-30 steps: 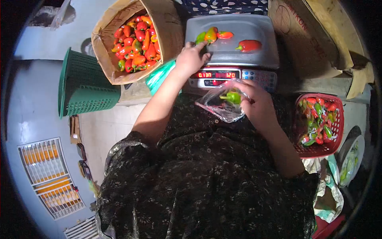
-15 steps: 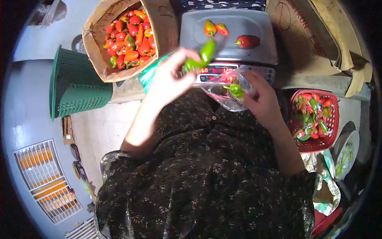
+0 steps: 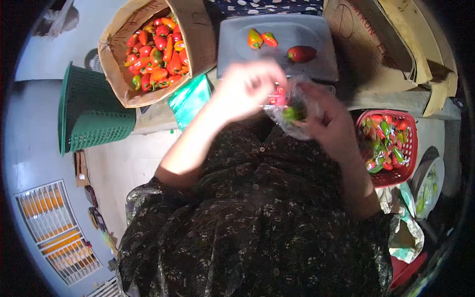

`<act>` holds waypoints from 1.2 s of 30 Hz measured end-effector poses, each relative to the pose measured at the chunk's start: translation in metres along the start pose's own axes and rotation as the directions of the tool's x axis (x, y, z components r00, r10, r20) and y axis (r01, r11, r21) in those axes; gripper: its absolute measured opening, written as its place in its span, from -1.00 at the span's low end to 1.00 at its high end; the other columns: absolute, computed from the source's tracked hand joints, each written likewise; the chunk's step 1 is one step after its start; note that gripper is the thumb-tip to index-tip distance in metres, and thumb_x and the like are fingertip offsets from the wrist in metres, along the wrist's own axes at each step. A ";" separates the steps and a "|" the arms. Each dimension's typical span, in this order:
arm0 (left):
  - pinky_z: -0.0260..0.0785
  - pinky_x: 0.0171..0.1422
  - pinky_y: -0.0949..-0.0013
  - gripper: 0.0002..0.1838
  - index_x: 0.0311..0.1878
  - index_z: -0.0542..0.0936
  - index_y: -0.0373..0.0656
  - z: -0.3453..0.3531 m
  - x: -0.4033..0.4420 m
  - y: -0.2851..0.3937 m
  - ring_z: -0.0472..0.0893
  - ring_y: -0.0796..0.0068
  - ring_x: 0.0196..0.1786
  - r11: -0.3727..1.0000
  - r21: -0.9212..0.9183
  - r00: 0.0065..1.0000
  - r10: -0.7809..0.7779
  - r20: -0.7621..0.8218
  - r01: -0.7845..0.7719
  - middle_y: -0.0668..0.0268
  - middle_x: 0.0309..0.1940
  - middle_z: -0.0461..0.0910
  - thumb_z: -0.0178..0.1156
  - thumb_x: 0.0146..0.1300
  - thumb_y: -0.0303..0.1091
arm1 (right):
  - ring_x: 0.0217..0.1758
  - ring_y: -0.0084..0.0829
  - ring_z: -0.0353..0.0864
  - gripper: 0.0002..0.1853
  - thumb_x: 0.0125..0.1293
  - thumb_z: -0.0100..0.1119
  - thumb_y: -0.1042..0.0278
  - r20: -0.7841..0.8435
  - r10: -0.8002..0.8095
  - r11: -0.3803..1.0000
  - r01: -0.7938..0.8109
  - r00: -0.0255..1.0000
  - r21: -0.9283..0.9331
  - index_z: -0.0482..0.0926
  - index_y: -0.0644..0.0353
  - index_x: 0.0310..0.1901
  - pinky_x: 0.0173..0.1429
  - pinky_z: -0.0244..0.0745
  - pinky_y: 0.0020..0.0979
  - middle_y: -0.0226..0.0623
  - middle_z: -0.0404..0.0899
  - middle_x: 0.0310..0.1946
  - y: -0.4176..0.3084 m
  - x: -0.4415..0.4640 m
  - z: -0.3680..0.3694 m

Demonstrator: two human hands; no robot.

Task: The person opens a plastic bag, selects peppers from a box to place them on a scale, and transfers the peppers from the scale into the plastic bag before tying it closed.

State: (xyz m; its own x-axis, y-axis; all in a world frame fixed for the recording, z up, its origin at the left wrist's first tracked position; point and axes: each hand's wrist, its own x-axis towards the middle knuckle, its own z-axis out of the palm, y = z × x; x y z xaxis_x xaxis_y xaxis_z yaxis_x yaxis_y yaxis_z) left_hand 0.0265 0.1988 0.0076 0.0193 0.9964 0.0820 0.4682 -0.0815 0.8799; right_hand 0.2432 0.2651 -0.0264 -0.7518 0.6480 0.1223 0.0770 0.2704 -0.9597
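My right hand (image 3: 329,116) grips a clear plastic bag (image 3: 297,129) in front of the scale. Through the film a green pepper (image 3: 293,114) shows inside. My left hand (image 3: 252,86) is at the left side of the bag's mouth, smeared by motion; whether its fingers hold anything cannot be made out. Behind both hands the scale's grey pan (image 3: 237,54) carries a dark red pepper (image 3: 302,54), an orange-green pepper (image 3: 255,38) and a small orange-red one (image 3: 269,39). The left hand and bag partly cover the red-lit display (image 3: 278,96).
At the left stand an open cardboard box (image 3: 200,39) of red and orange peppers, a green plastic basket (image 3: 94,109) and green plastic bags (image 3: 185,104). On the right are a red basket (image 3: 413,148) with bagged peppers, a white bowl (image 3: 438,193) and a large carton (image 3: 368,54).
My left hand has moved right, to the bag's mouth; the green pepper it held is no longer visible in it. My right hand still grips the bag. The view has shifted slightly.
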 end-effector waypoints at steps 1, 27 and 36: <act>0.44 -0.10 0.44 -0.83 -0.29 0.58 -0.27 -0.011 0.020 -0.003 0.60 0.50 -0.24 0.978 0.176 0.981 0.134 -0.140 -0.109 0.30 -0.34 0.62 -0.02 0.18 -0.49 | 0.16 -0.43 0.46 -0.36 -0.04 0.04 0.61 -0.013 0.051 0.994 -0.049 0.999 0.098 0.39 0.25 0.22 0.25 0.32 -0.43 -0.16 0.47 0.15 0.002 0.003 -0.008; 0.39 0.09 0.24 -0.61 0.04 0.53 -0.22 0.051 -0.022 -0.007 0.54 0.38 0.00 0.979 -0.110 0.985 -0.172 -0.022 0.169 0.23 -0.03 0.56 0.26 0.13 -0.36 | 0.22 0.02 0.37 -0.35 -0.03 0.00 0.62 0.001 -0.231 0.971 0.230 0.973 -0.066 0.29 0.33 0.22 0.27 0.33 -0.19 0.08 0.32 0.20 -0.021 -0.004 0.059; 0.41 -0.01 0.33 -0.63 0.01 0.53 -0.12 0.091 -0.020 -0.052 0.58 0.38 -0.06 0.788 0.584 0.969 0.248 -0.011 -0.195 0.19 -0.11 0.56 0.20 0.07 -0.40 | 0.29 0.01 0.31 -0.28 -0.02 0.01 0.60 0.219 -0.147 0.988 0.133 0.965 0.077 0.20 0.37 0.30 0.35 0.23 -0.18 0.11 0.23 0.28 -0.030 -0.028 0.082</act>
State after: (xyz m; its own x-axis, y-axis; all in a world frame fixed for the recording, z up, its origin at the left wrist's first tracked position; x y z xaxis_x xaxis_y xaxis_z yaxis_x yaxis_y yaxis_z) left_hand 0.0821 0.1848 -0.0827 0.1250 0.9446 0.3034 0.8808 -0.2464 0.4043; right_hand 0.2079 0.1804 -0.0214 -0.8797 0.4298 0.2035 -0.0743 0.2985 -0.9515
